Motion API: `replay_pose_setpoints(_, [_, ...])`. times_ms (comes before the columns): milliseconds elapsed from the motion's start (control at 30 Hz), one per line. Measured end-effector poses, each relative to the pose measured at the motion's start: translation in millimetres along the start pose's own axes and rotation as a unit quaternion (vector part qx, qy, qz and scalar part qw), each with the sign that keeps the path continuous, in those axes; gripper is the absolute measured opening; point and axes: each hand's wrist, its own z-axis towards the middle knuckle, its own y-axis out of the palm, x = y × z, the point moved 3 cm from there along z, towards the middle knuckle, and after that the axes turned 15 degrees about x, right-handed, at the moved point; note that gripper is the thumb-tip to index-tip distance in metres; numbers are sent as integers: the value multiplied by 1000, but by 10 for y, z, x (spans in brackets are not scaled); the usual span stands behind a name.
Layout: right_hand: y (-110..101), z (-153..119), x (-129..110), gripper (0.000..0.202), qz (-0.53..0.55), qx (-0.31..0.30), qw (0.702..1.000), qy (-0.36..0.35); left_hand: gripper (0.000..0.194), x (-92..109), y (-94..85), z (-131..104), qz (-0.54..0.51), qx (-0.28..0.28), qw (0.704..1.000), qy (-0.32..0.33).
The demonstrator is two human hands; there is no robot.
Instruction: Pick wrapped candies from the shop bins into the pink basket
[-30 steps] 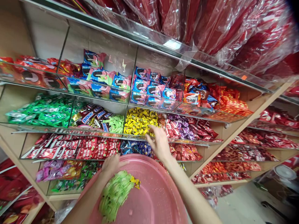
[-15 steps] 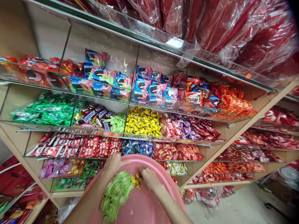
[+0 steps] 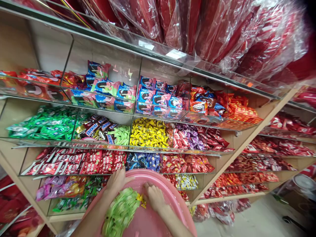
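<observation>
Bottom centre of the frame: pink plastic basket [image 3: 172,200] held up in front of the candy shelves [image 3: 247,138]. Left hand [image 3: 118,181] clamped on the far rim at lower centre-left, fingers curled over the edge, thumb pointing right along it, so shut on the rim. Right hand [image 3: 154,197] down inside the basket, fingers bunched and curled together onto a few yellow candies [image 3: 141,199]. Looks like a pinch, though can't tell for sure if anything's actually lifted.

Key bit: yellow candies just to the left of the right fingertips, touching them, wedged against the upper right end of the pile of light green candies [image 3: 119,212]. Green pile stretched diagonally, long axis from lower left up to upper right, ending right at the yellows. Right hand clearly nearer; left hand above and left of the pile, busy with the rim.

Matching yellow candy bin [image 3: 148,133] up in mid-frame, straight above the basket, well apart from both hands.
</observation>
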Motion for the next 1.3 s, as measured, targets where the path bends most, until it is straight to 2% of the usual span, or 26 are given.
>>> replay_pose_setpoints(133, [-142,14,-83,31,71,40,997,6,59,-32,42,8,-3,17,1000,10])
replay_pose_setpoints(233, [-333,68,-143,24,127,102,987,-1,61,-56,84,17,-3,24,1000,11])
replay_pose_setpoints(333, [-626,163,-174,17,173,185,967,-21,60,-71,120,27,0,20,1000,6])
replay_pose_setpoints(500, [-1258,447,-103,17,195,309,930,-41,65,-84,140,45,11,22,1000,7])
replay_pose_setpoints(600, [-1569,687,-2,16,166,359,918,-19,66,-83,134,47,11,32,999,17])
replay_pose_setpoints(667, [-1696,845,54,14,144,374,916,-7,65,-83,130,44,12,32,999,17])
replay_pose_setpoints(833, [-1735,1127,118,14,141,360,921,33,60,-78,120,33,20,39,999,16])
replay_pose_setpoints(933, [-1684,1200,126,14,176,338,923,52,57,-74,112,26,24,38,999,17])
replay_pose_setpoints(1000, [-1690,1192,124,16,198,347,915,49,56,-68,98,22,28,38,999,14])
replay_pose_setpoints(1167, [-1776,927,67,21,269,427,863,13,54,-34,44,11,30,14,999,-3])
replay_pose_setpoints(1233, [-1711,776,19,22,309,413,857,3,55,-24,26,6,32,14,999,-7])
replay_pose_setpoints(1300, [-1554,640,-30,22,332,364,870,-10,56,-19,23,2,33,20,999,-4])
